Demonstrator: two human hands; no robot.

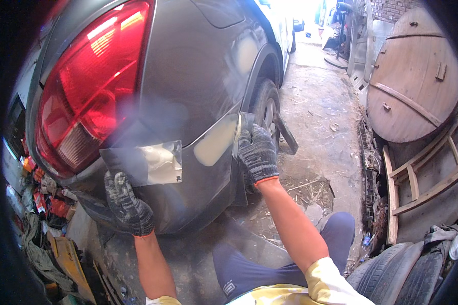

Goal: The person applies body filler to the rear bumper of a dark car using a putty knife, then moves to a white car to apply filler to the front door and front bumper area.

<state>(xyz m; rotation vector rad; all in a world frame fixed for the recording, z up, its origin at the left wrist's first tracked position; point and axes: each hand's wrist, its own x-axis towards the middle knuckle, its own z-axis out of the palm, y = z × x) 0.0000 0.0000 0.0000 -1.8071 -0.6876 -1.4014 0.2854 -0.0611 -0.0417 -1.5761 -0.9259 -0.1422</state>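
Floor [310,101] runs right of the taillight [94,91], left grip [129,203] below it clamping a plate [124,162], right grip [258,155] rightward clamping a spreader [247,120]. Plate tilt could shed paste [160,160].

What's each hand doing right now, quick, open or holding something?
Left hand: holding a flat plate with cream paste on it.
Right hand: closed on a thin flat blade.

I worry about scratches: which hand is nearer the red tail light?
Left: the left hand is below the tail light; the right hand is farther right, beside the pale patch.
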